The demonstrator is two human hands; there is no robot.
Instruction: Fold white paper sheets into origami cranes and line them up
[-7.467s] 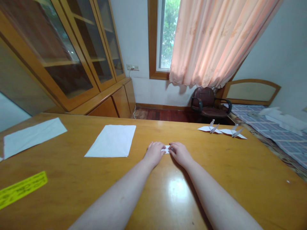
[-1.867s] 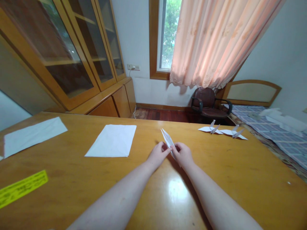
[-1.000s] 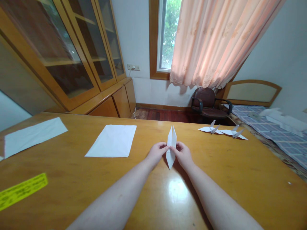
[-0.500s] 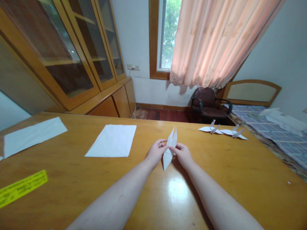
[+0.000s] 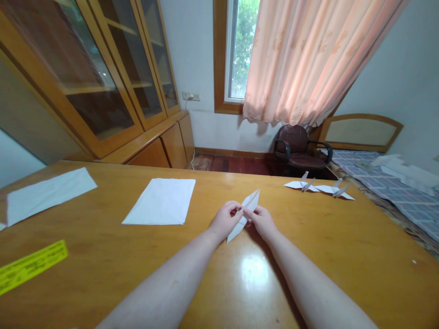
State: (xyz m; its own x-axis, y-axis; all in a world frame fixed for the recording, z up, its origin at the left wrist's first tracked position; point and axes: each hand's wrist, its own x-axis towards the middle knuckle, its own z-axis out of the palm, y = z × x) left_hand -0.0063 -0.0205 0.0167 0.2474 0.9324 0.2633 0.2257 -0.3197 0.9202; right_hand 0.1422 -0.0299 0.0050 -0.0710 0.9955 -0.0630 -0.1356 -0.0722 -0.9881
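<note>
Folded white paper (image 5: 249, 204) pinched between left hand (image 5: 225, 221) and right hand (image 5: 262, 223), steadying its narrow folds; paper cranes (image 5: 317, 186) rest at two o'clock.

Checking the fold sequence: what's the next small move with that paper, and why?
Probably crease the lower point of the folded white paper upward. The left hand and right hand pinch it mid-length, leaving both narrow points free, and the paper cranes to the right show raised, angled points.
</note>
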